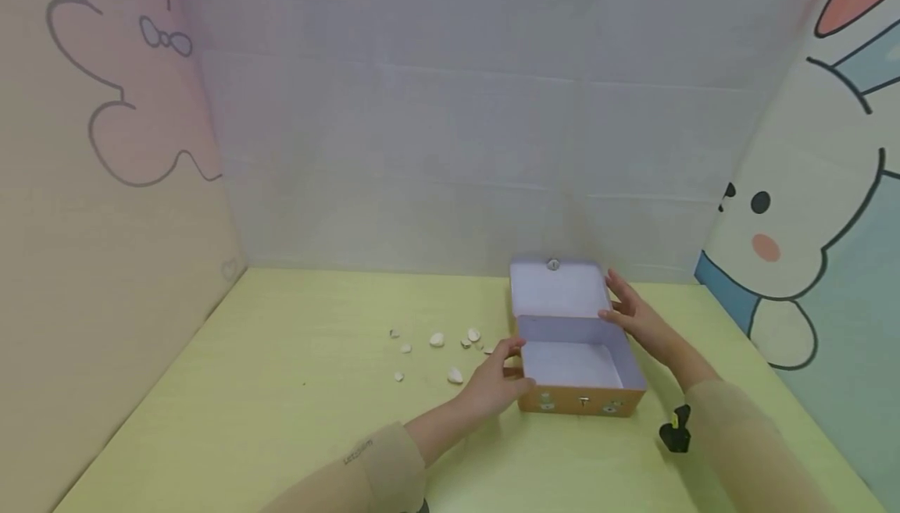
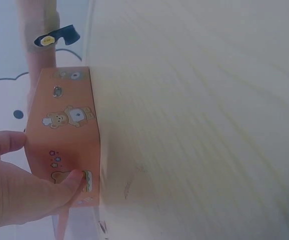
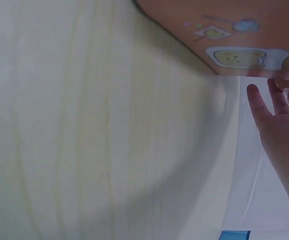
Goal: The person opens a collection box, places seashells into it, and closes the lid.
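An orange tin box (image 1: pixel 582 401) with cartoon bears on its sides stands with its lid (image 1: pixel 560 288) raised at the back; its pale interior holds nothing visible. My left hand (image 1: pixel 494 380) grips the front left corner, thumb against the front face as the left wrist view shows, other fingers along the left side. By the hinge at the back right, my right hand (image 1: pixel 638 324) has its fingers spread, fingertips right at the lid's edge and thumb near the box rim. In the right wrist view the box's decorated side (image 3: pixel 249 42) hides part of those fingers.
Several small white shell-like pieces (image 1: pixel 437 340) lie scattered on the yellow table (image 1: pixel 281 419) left of the box. Behind the box rises a pale curtain wall (image 1: pixel 422 146). Cartoon-printed panels (image 1: pixel 794 263) border the sides.
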Demonstrator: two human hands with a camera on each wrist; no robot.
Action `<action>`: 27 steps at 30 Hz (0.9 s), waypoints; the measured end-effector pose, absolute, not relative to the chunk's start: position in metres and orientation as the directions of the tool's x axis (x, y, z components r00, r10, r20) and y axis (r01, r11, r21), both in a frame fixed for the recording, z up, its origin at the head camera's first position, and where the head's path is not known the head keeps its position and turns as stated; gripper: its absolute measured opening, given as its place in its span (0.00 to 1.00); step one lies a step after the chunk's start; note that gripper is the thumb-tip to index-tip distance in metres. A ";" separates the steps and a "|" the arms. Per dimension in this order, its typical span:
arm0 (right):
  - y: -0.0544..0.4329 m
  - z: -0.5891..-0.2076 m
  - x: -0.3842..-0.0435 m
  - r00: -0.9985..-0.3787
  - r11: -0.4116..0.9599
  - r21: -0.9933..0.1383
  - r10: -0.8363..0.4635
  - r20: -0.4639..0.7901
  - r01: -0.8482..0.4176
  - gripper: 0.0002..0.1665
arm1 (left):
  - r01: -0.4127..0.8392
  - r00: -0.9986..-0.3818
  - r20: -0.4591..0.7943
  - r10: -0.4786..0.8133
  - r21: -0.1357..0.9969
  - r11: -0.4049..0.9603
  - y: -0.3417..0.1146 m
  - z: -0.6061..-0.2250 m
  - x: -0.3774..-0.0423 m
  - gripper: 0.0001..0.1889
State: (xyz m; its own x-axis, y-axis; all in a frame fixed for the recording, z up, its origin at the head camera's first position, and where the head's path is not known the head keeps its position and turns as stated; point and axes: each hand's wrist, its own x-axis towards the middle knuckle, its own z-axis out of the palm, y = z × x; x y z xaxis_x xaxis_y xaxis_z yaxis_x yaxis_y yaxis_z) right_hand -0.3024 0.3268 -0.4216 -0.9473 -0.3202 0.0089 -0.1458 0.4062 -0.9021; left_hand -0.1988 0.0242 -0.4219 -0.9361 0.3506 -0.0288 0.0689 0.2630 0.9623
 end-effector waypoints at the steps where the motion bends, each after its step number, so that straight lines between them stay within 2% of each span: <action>1: 0.327 -0.423 -0.302 -0.948 0.400 -0.906 -0.319 0.004 -0.138 0.53 | 0.068 -0.936 -0.030 0.351 0.962 0.263 0.024 -0.422 -0.199 0.33; 9: 0.325 -0.431 -0.301 -0.949 0.338 -0.936 -0.316 -0.014 -0.098 0.53 | 0.068 -0.930 -0.031 0.367 0.965 0.252 0.024 -0.421 -0.198 0.32; 16: 0.324 -0.432 -0.300 -0.949 0.362 -0.929 -0.313 -0.041 -0.079 0.52 | 0.074 -0.930 -0.022 0.367 0.967 0.245 0.024 -0.423 -0.199 0.32; 27: 0.326 -0.426 -0.290 -0.950 0.415 -0.902 -0.310 -0.021 -0.115 0.49 | 0.056 -0.924 -0.043 0.379 0.968 0.246 0.020 -0.419 -0.199 0.33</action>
State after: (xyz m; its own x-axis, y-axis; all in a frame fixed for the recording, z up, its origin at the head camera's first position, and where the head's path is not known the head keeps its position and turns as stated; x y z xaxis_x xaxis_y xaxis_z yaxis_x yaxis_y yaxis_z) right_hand -0.2901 0.3260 -0.4259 -0.9504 -0.3104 -0.0213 -0.1154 0.4154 -0.9023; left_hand -0.1993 0.0202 -0.4191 -0.9244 0.3790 -0.0428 0.0562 0.2463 0.9676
